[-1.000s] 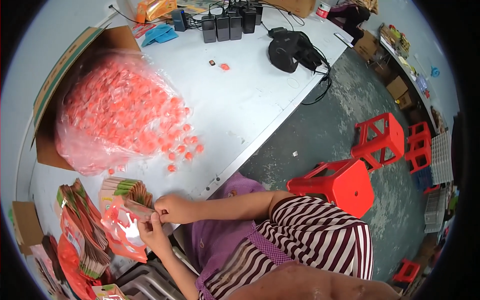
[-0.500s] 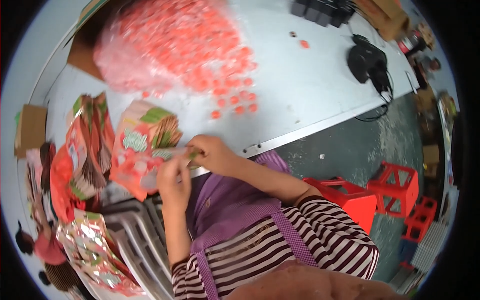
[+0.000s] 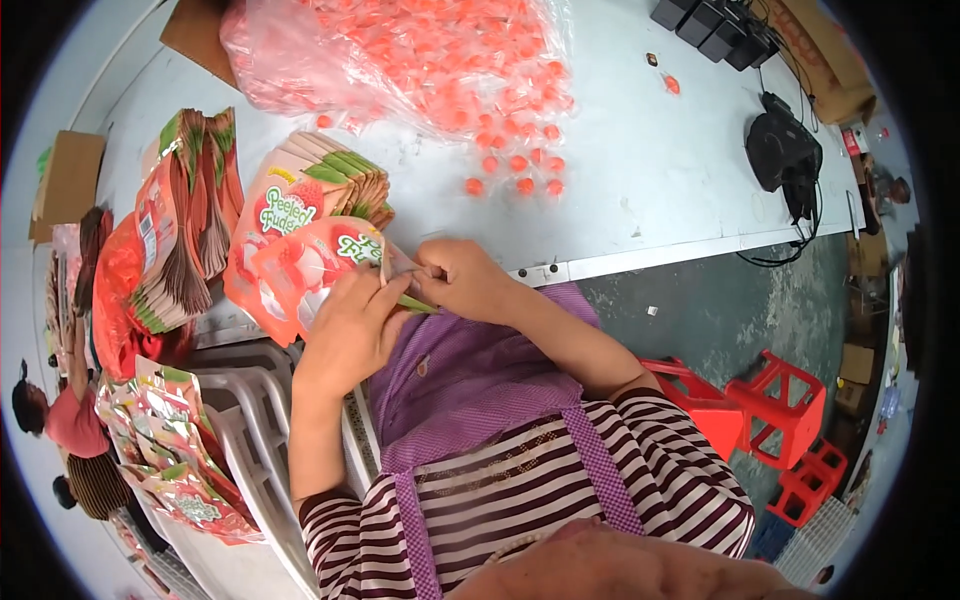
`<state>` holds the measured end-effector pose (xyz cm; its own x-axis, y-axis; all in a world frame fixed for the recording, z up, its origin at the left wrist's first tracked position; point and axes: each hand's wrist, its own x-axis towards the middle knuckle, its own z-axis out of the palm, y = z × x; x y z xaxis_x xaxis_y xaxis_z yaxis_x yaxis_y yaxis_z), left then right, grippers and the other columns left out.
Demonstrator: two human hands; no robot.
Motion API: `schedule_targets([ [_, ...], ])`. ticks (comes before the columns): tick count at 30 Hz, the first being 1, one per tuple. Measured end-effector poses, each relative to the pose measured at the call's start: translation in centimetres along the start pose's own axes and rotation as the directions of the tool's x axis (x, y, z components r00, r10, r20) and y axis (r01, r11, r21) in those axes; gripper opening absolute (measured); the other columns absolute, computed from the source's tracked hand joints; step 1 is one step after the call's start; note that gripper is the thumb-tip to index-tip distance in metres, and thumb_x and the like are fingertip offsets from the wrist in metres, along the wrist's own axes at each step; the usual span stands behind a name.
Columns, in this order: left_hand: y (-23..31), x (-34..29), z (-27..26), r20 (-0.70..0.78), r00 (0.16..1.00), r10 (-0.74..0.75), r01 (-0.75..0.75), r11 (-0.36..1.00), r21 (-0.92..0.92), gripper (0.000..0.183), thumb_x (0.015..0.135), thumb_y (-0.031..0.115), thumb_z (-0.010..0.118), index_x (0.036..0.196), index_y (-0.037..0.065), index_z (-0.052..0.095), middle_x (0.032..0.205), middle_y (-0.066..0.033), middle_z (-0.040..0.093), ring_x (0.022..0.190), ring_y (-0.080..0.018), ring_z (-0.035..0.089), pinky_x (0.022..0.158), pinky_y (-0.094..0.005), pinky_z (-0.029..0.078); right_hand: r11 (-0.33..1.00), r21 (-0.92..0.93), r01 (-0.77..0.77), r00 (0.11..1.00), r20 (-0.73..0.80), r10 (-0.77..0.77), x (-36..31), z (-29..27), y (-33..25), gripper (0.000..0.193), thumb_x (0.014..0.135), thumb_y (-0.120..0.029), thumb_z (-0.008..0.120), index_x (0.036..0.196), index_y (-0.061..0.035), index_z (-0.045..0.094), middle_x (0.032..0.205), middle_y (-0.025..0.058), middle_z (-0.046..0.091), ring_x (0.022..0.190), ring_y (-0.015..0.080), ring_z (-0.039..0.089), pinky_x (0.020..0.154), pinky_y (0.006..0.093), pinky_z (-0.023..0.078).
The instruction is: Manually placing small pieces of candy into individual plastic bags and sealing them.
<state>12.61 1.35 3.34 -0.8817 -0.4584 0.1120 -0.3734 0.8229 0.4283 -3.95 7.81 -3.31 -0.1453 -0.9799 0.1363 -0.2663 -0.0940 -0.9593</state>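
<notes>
A red and pink printed candy pouch (image 3: 305,262) lies tilted over the front of a stack of flat pouches (image 3: 268,195) near the table's edge. My left hand (image 3: 350,325) is closed on the pouch's upper end, thumb and fingers pressed together. My right hand (image 3: 462,280) pinches the same end at its corner, where a green strip shows between the two hands. The fingertips partly hide that end, so I cannot tell whether its mouth is parted. Beyond the hands, several pink-red wrapped candies (image 3: 525,187) lie loose on the table.
A large clear bag of candies (image 3: 400,60) fills the far table. More bundled pouches (image 3: 180,220) stand at left, above filled-looking pouches (image 3: 185,450) on a grey plastic crate (image 3: 250,440). Black devices (image 3: 785,150) with cables sit far right; red stools (image 3: 780,405) stand on the floor.
The view has shifted, with the table's contents sitting higher and farther right. The held pouch now shows more of its printed face, and both hands remain on its end.
</notes>
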Motion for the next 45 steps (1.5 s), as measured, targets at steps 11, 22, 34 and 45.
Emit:
schedule_targets([
  [11,1.8,0.7,0.0,-0.098,0.973,0.208,-0.176,0.948,0.267,0.015,0.061,0.006,0.064,0.075,0.007,0.058,0.12,-0.0162,0.05,0.114,-0.0358,0.046,0.092,-0.042,0.04,0.983,0.011,-0.185,0.982,0.037,0.185,0.2,-0.5,-0.9,0.029,0.074,-0.014,0.065,0.098,0.0002,0.058,0.085,0.0181,0.063,0.079,0.0298,0.062,0.07,0.0342,0.048],
  [22,-2.0,1.2,2.4,-0.19,0.982,-0.02,0.013,0.999,-0.039,0.019,0.076,0.011,0.065,0.073,-0.002,0.051,0.121,-0.0206,0.052,0.112,-0.0388,0.048,0.092,-0.046,0.038,0.994,-0.101,-0.038,0.982,-0.188,0.019,-0.6,-6.4,0.5,0.037,0.07,-0.015,0.073,0.103,-0.004,0.059,0.093,0.0112,0.062,0.081,0.0232,0.058,0.075,0.0324,0.047],
  [34,-4.5,2.7,8.0,-0.432,0.872,-0.232,0.075,0.934,-0.35,0.019,0.083,0.016,0.062,0.085,0.0,0.052,0.076,-0.0122,0.052,0.069,-0.0234,0.052,0.063,-0.0315,0.042,0.763,-0.625,-0.168,0.944,-0.324,-0.057,-2.7,-12.5,5.1,0.056,0.061,-0.019,0.079,0.109,-0.007,0.054,0.119,0.012,0.049,0.11,0.0317,0.043,0.094,0.0398,0.035],
  [45,-4.5,2.8,8.3,-0.471,0.863,-0.185,0.064,0.963,-0.262,0.019,0.082,0.015,0.062,0.086,-0.001,0.051,0.077,-0.0136,0.052,0.072,-0.0267,0.052,0.067,-0.0337,0.042,0.608,-0.776,-0.168,0.94,-0.313,-0.139,-0.5,-11.0,4.2,0.044,0.071,-0.029,0.071,0.106,-0.0066,0.055,0.112,0.0104,0.051,0.108,0.0283,0.044,0.093,0.0397,0.028],
])
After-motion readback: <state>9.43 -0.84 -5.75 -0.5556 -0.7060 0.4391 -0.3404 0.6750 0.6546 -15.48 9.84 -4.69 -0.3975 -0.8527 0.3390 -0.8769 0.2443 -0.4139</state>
